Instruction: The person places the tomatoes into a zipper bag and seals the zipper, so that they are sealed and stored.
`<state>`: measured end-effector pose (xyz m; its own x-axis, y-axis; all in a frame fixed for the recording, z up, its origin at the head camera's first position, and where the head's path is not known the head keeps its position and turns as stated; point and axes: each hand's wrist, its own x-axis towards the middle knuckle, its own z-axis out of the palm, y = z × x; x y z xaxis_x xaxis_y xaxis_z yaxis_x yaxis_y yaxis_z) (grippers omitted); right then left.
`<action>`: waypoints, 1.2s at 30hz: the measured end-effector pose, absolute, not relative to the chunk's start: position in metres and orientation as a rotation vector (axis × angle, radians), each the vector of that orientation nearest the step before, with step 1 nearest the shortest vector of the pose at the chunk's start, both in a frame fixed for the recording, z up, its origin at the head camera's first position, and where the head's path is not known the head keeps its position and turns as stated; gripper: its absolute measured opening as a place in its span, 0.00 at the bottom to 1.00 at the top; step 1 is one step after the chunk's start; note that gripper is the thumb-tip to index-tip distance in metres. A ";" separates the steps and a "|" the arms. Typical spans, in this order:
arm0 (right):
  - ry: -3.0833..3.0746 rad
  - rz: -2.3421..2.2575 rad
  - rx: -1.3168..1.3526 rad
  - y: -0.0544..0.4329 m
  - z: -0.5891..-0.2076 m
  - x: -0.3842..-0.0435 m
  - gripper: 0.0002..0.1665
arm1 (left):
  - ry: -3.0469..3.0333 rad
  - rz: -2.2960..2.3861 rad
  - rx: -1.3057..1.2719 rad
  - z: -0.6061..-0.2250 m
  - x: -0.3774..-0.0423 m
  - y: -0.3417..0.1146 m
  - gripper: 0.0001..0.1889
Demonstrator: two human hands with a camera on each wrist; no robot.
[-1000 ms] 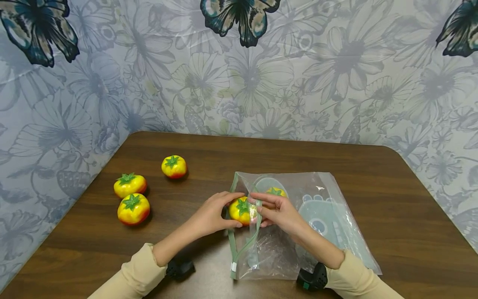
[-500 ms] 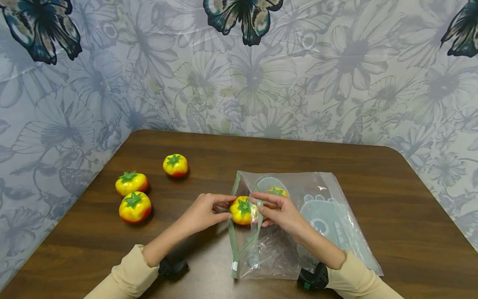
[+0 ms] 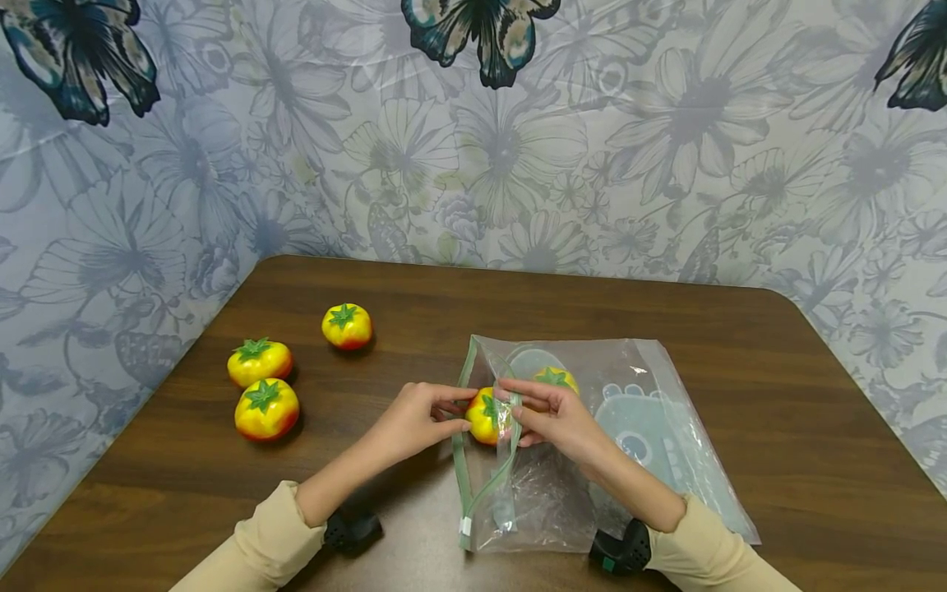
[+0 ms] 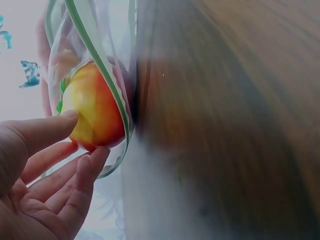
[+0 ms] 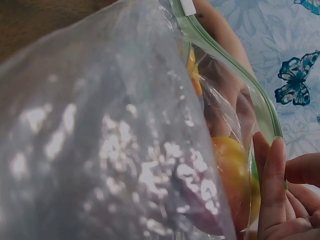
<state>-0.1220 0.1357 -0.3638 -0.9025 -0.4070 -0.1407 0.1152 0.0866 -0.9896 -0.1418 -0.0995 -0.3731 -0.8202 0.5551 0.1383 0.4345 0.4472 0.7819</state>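
A clear zip bag with a green zipper edge and a white slider lies flat, mouth to the left. Just inside its mouth sits a yellow-red tomato with a green leafy top. The left hand touches this tomato's near end with thumb and fingertips, fingers fairly straight, as the left wrist view also shows. The right hand pinches the bag's upper zipper edge between thumb and fingers, holding it raised. Deeper in the bag is a second tomato, seen through the plastic.
Three more tomatoes stand on the left of the brown wooden table: one farther back, and a rear one close behind a front one. A floral cloth with butterflies hangs behind the table.
The left hand loosened from around the tomato and drew back, then moved right against it. The tomato has slid slightly right, deeper into the bag. The right hand keeps its hold.
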 end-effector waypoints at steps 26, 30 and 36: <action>1.990 -1.867 -0.309 0.137 -0.365 -0.121 0.26 | 2.525 1.455 0.909 -0.381 -0.148 -0.069 0.15; 1.987 -1.875 -0.309 0.137 -0.365 -0.121 0.26 | 2.513 1.482 0.904 -0.383 -0.148 -0.065 0.13; 1.990 -1.879 -0.313 0.137 -0.365 -0.122 0.26 | 2.505 1.489 0.857 -0.384 -0.149 -0.061 0.11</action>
